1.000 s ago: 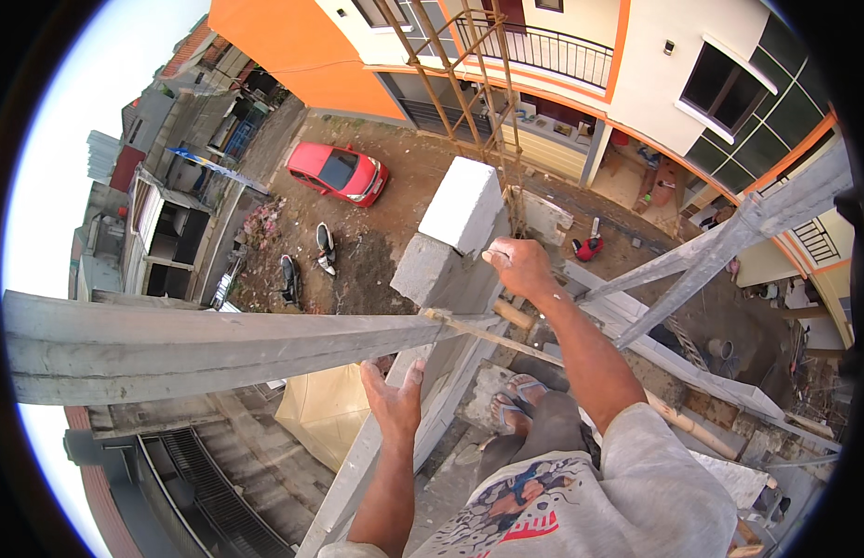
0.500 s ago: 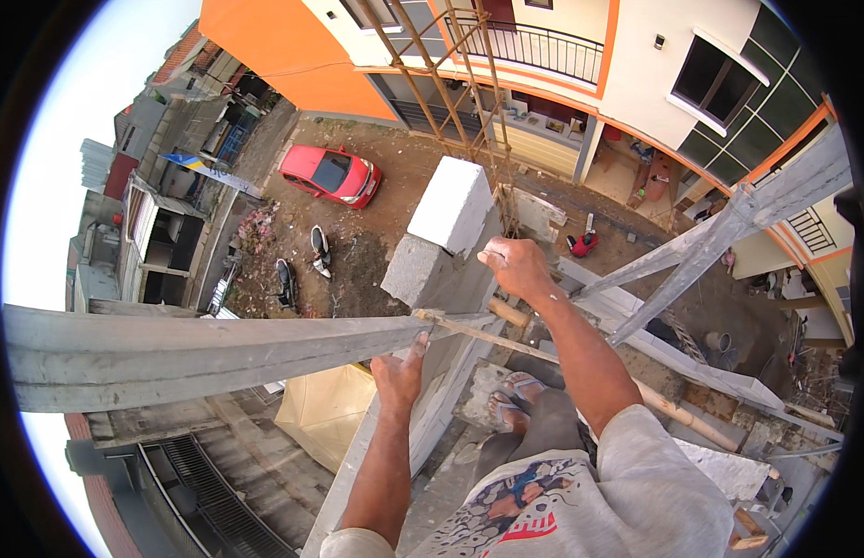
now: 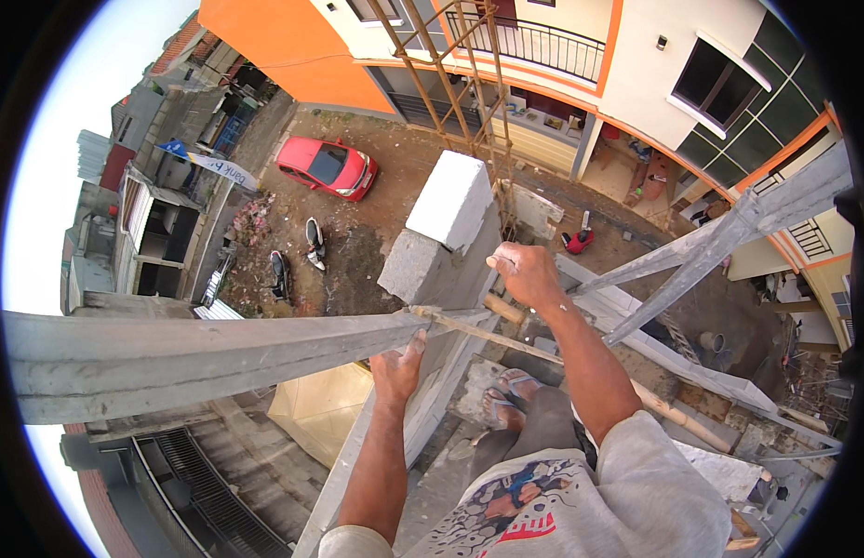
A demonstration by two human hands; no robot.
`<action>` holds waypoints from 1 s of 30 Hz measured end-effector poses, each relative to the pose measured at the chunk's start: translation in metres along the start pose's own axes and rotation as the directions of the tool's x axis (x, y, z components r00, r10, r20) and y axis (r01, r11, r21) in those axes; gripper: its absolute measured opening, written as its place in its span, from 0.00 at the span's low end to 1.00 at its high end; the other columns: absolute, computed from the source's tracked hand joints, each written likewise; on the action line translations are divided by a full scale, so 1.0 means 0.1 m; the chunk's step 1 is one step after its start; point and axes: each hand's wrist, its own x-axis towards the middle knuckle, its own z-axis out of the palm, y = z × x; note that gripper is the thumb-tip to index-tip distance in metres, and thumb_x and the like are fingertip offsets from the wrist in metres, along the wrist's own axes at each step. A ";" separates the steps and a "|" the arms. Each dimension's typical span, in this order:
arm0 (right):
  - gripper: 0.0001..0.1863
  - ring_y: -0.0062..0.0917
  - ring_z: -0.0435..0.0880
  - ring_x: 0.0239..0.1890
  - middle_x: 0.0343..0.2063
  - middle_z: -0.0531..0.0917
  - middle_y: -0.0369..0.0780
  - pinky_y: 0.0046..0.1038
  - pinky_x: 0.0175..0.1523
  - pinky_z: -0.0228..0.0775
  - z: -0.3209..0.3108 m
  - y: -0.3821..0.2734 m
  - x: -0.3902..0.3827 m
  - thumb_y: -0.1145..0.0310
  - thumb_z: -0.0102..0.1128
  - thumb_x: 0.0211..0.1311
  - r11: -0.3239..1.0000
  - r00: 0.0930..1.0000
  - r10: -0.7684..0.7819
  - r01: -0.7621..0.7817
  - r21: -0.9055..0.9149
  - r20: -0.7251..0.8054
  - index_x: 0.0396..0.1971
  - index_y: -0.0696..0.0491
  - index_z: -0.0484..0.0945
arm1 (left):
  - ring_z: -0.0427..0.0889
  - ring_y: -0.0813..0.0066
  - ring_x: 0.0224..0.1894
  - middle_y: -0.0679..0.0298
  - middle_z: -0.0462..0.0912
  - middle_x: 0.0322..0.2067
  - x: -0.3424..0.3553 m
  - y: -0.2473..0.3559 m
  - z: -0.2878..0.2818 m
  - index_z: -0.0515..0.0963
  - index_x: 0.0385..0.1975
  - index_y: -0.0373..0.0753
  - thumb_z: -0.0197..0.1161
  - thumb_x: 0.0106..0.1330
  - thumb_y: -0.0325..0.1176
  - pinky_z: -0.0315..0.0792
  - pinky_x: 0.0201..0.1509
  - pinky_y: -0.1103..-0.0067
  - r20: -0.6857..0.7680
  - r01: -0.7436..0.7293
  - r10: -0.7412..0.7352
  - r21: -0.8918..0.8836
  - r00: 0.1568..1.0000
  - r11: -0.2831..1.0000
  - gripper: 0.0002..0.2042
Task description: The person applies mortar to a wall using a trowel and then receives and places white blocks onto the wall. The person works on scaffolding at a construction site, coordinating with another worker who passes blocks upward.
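Note:
My left hand [image 3: 395,372] is at the lower edge of a long grey beam [image 3: 171,367], thumb upright against it and fingers partly hidden. My right hand [image 3: 520,274] is closed beside the stacked blocks, a white one [image 3: 446,195] on top of a rough grey one [image 3: 413,270]; what its fingertips hold, if anything, is too small to make out. A thin wooden stick [image 3: 492,339] runs from the beam's end between my hands. Below, my sandaled feet [image 3: 511,395] stand on a grey ledge.
Angled grey beams [image 3: 683,260] cross at the right above a lower block wall [image 3: 674,363]. Bamboo scaffolding [image 3: 446,74] rises ahead. Far below are a red car [image 3: 325,167], two scooters [image 3: 315,242] and a person in red [image 3: 578,240]. A beige canopy [image 3: 315,409] lies left.
My left hand has moved up onto the beam's lower edge, and its fingers are now partly behind it. My right hand stays closed beside the blocks, with only a slight shift.

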 end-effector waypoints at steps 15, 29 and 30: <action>0.11 0.43 0.80 0.27 0.22 0.81 0.46 0.37 0.34 0.70 0.00 0.02 -0.05 0.61 0.62 0.59 1.000 1.000 -0.005 0.005 0.000 -0.018 0.30 0.54 0.81 | 0.78 0.52 0.43 0.53 0.83 0.37 0.01 -0.02 -0.03 0.82 0.37 0.35 0.67 0.55 0.34 0.67 0.53 0.64 -0.004 -0.090 0.094 0.248 0.996 0.965 0.13; 0.08 0.47 0.79 0.26 0.19 0.79 0.49 0.41 0.31 0.68 -0.13 -0.05 -0.37 0.65 0.62 0.58 0.999 0.999 0.004 -0.002 0.046 -0.036 0.27 0.54 0.80 | 0.80 0.61 0.39 0.55 0.83 0.36 0.02 -0.10 -0.04 0.79 0.37 0.30 0.66 0.56 0.30 0.71 0.48 0.69 0.011 -0.165 0.167 0.230 0.986 0.959 0.12; 0.08 0.47 0.79 0.26 0.19 0.79 0.49 0.41 0.32 0.69 -0.12 -0.05 -0.40 0.65 0.62 0.58 0.999 0.999 0.008 -0.006 0.033 -0.049 0.27 0.54 0.80 | 0.80 0.62 0.39 0.55 0.83 0.36 0.02 -0.10 -0.03 0.79 0.38 0.30 0.67 0.56 0.29 0.71 0.48 0.69 0.006 -0.162 0.165 0.220 0.986 0.962 0.12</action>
